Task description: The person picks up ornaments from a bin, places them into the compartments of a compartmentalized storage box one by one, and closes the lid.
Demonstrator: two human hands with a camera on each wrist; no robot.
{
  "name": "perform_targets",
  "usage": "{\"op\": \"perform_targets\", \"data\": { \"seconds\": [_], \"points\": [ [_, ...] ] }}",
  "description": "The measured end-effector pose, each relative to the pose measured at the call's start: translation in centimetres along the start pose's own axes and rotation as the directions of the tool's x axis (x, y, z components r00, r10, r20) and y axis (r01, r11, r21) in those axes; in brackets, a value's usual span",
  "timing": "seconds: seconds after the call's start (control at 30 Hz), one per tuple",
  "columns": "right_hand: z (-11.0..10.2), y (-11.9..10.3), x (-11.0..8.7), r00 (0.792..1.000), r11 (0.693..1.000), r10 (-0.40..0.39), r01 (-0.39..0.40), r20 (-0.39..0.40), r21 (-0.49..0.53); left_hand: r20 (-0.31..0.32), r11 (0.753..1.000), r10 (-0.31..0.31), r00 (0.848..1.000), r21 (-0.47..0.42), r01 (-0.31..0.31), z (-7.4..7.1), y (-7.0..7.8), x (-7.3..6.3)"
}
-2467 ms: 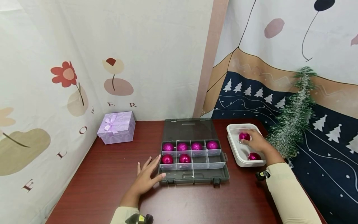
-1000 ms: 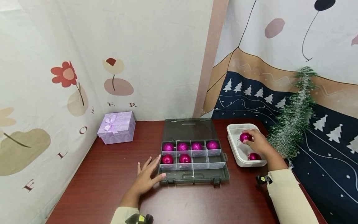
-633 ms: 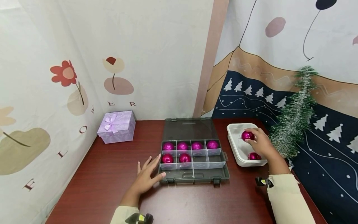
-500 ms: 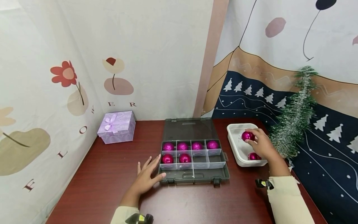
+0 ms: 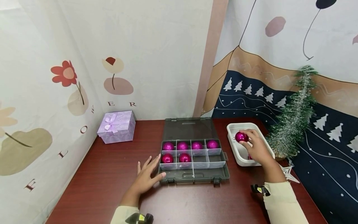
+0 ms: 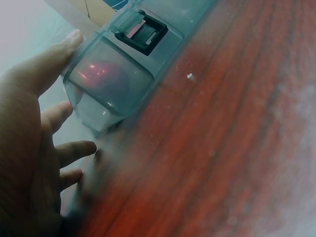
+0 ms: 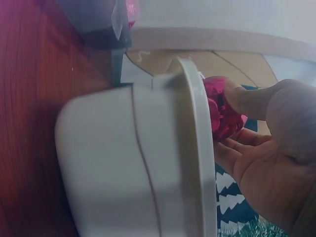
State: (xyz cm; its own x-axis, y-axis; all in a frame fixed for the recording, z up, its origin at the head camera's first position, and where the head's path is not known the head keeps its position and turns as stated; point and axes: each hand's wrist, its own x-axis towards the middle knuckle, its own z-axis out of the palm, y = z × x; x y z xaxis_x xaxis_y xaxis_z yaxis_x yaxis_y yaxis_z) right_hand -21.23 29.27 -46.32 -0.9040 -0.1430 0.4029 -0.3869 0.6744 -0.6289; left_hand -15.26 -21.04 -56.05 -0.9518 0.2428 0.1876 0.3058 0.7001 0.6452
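Note:
My right hand (image 5: pixel 258 148) pinches a shiny magenta Christmas bauble (image 5: pixel 241 137) between thumb and fingers, above the white plastic container (image 5: pixel 242 152). In the right wrist view the bauble (image 7: pixel 219 106) shows just past the container's rim (image 7: pixel 197 113). A second bauble (image 5: pixel 249 157) in the container is mostly hidden behind the hand. My left hand (image 5: pixel 146 178), fingers spread, touches the left side of the lidded grey compartment box (image 5: pixel 211 173). The box stands with its lid (image 5: pixel 186 132) back. Glittery baubles (image 5: pixel 182 146) fill its back row; two shiny ones (image 5: pixel 185 158) occupy the middle row's left cells.
A lilac gift box (image 5: pixel 117 127) with a bow stands at the back left. To the right of the container are a small frosted tinsel tree (image 5: pixel 293 121) and a white star (image 5: pixel 289 174) on the brown table (image 5: pixel 117 168). Printed cloth hangs behind.
My right hand has raised the bauble inside the container, drawn it slightly right, then shifted it left toward the compartment box. The white star shows more now. My left hand has stayed put.

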Motion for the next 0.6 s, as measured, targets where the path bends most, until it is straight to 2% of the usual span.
{"op": "perform_targets", "data": {
  "seconds": [0.23,0.6],
  "points": [
    [1.1,-1.1,-0.4,0.997,0.997,-0.066,0.068,-0.035,0.043,0.013,1.000,-0.006,1.000,0.009,0.005,0.0,0.0,0.1],
    [3.2,-1.6,-0.5,0.989,0.989,-0.142,0.143,-0.038,0.044,0.018,1.000,-0.012,1.000,-0.002,0.012,0.0,-0.1,0.1]
  ]
}}
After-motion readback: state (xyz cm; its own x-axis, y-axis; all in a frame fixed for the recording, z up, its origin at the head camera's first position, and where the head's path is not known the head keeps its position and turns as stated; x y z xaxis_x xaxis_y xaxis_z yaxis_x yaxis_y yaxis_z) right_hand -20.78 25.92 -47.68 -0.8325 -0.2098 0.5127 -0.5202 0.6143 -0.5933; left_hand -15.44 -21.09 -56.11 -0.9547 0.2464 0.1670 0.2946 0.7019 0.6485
